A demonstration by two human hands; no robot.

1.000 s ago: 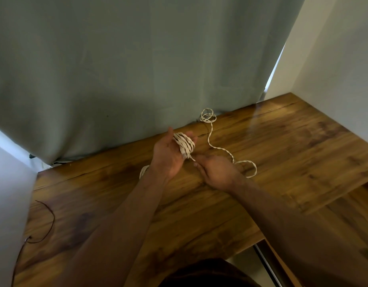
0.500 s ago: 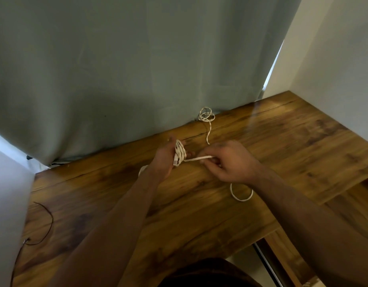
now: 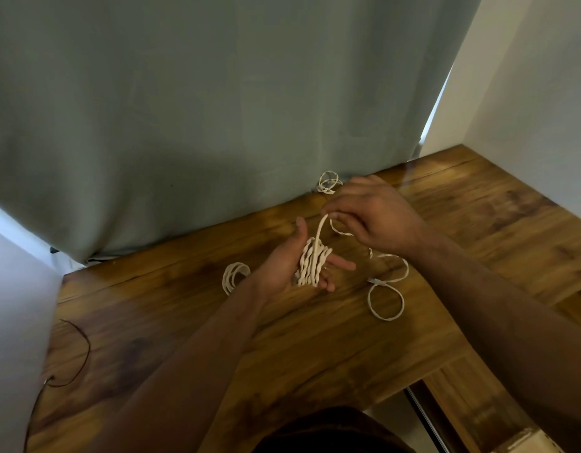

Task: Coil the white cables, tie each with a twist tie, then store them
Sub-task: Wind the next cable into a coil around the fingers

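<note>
Head view. The left hand (image 3: 284, 263) is sitting at centre frame, palm up, fingers mostly straight and pointing right, thumb raised. The white cable (image 3: 312, 264) is lying wound in several turns around those fingers, forming a loose bundle across the palm; the fingers are carrying it rather than curling round it.

The right hand (image 3: 377, 217) is hovering just above and to the right of the bundle, fingers curled, thumb and forefinger pinching the cable's free run. A taut strand is rising from the bundle to that pinch. Beyond the pinch the cable is trailing down to the wooden table (image 3: 315, 354), passing under the right wrist and ending right of centre in a flat loop (image 3: 385, 302) beside a small metal connector (image 3: 377, 282).

A second coiled white cable (image 3: 235, 277) is lying on the table just left of the left wrist. A small white tangle (image 3: 328, 184) is lying at the foot of the grey-green curtain (image 3: 201, 109), above the right hand. A thin dark wire (image 3: 75, 351) is curving along the table's lower left edge
</note>
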